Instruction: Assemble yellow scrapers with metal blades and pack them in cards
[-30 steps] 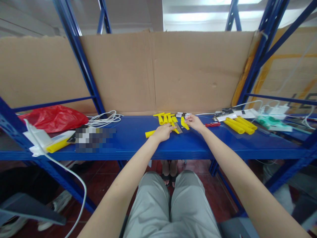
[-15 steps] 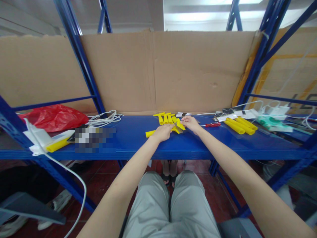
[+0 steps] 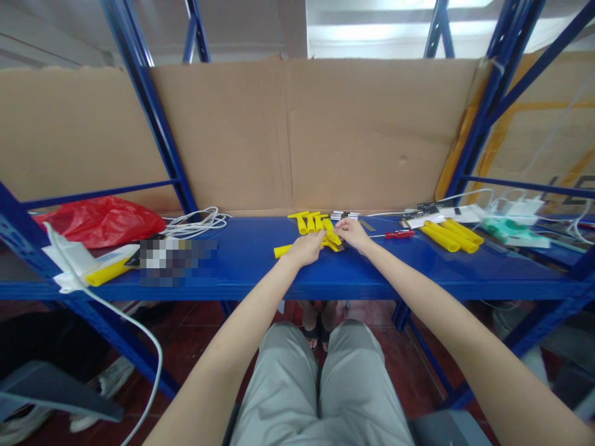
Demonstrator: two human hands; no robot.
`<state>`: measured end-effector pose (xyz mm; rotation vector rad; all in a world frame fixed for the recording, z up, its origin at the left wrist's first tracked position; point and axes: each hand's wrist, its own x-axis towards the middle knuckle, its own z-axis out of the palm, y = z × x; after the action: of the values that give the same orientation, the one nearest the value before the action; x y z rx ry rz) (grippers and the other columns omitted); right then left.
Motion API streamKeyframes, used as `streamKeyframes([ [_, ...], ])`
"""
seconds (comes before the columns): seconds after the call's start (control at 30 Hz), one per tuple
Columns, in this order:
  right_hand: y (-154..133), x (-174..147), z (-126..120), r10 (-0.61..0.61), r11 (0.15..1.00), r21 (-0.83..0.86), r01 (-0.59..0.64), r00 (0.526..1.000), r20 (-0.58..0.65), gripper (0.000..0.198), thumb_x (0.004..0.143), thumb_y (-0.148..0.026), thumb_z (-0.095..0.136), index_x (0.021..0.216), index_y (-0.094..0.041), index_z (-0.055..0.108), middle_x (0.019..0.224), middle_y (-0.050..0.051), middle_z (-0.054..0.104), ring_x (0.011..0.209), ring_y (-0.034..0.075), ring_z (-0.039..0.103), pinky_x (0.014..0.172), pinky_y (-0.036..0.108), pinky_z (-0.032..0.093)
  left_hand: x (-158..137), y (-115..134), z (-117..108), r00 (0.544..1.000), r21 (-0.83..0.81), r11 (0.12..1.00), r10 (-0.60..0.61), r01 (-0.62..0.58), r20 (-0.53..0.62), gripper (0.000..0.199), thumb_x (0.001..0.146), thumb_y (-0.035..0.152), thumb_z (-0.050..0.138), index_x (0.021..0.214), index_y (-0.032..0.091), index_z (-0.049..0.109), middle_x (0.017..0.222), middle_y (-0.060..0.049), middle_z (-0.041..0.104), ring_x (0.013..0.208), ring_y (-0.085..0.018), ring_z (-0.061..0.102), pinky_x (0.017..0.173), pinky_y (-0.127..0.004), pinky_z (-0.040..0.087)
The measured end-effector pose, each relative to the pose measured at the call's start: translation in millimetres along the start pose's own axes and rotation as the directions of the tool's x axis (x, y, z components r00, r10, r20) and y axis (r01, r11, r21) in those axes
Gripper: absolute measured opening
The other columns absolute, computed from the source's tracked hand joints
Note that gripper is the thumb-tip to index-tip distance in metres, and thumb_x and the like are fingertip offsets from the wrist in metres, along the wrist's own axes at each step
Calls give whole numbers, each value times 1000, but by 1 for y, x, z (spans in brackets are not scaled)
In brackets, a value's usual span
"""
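Observation:
My left hand (image 3: 307, 249) is wrapped round the yellow handle (image 3: 282, 251) of a scraper, low over the blue shelf (image 3: 242, 260). The scraper's yellow head (image 3: 333, 243) and a bit of metal blade show beyond the fingers on the right. Close against the head, my right hand (image 3: 353, 233) has its fingertips pinched together; whatever is in them is too small to make out. Just behind my hands lie several yellow T-shaped scrapers (image 3: 302, 223) in a row. To the right rests a screwdriver (image 3: 398, 235) with a red handle.
Small black-and-white strips (image 3: 344, 215) lie behind my right hand, beside a thin metal strip (image 3: 367, 225). Yellow tubes (image 3: 441, 237) lie to the right, near a green-and-white packet (image 3: 514, 232). At left are a red plastic bag (image 3: 102, 220) and coiled white cable (image 3: 199, 222). Cardboard (image 3: 288, 136) stands behind.
My right hand has shifted slightly left, closer to the scraper's head, uncovering the thin metal strip behind it. Less of the scraper's blade shows. My left hand keeps its grip in the same place.

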<state>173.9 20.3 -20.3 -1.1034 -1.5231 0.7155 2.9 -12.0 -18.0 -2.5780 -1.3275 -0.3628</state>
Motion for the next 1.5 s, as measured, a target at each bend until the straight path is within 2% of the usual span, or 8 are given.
streamKeyframes([
  [0.53,8,3,0,-59,996,-59,62,997,50,13,63,-17,60,66,-21,48,54,-6,53,53,11,53,57,25,44,0,-1,0,1000,-19,1000,3,-3,6,33,90,21,41,123,15,42,122,-17,58,109,-26,57,88,-36,46],
  [0.87,8,5,0,-45,995,-88,50,997,58,14,63,-11,59,65,-20,48,54,-6,54,50,10,51,53,23,40,2,-4,3,999,-30,999,43,-43,-18,34,89,19,44,123,16,45,121,-14,59,111,-23,56,90,-35,45],
  [1.03,10,4,-1,-94,989,-109,103,991,93,14,63,-13,59,64,-21,48,54,-6,53,50,10,50,53,23,40,1,-3,2,997,-35,996,77,-78,-31,36,89,18,42,124,20,48,119,-10,60,112,-22,55,93,-34,44],
  [1.23,11,2,-1,-178,962,-185,200,975,132,14,63,-15,59,66,-22,48,54,-7,50,51,11,48,54,24,41,0,-2,0,997,-26,997,74,-75,-35,39,89,16,40,125,21,53,114,-11,60,109,-23,55,93,-35,44],
  [1.33,11,4,-2,-213,946,-228,229,973,94,12,65,-17,58,66,-22,47,56,-6,50,53,11,48,58,25,43,0,-3,1,996,-34,996,78,-79,-34,38,89,15,40,123,21,55,112,-11,60,108,-23,55,94,-36,44],
  [1.5,12,10,-9,-234,942,-256,216,972,-38,11,68,-16,54,65,-22,46,60,-4,52,60,13,52,65,28,45,1,-4,2,993,-30,994,104,-106,-56,34,88,14,40,116,18,59,111,-12,60,107,-23,55,94,-36,44],
])
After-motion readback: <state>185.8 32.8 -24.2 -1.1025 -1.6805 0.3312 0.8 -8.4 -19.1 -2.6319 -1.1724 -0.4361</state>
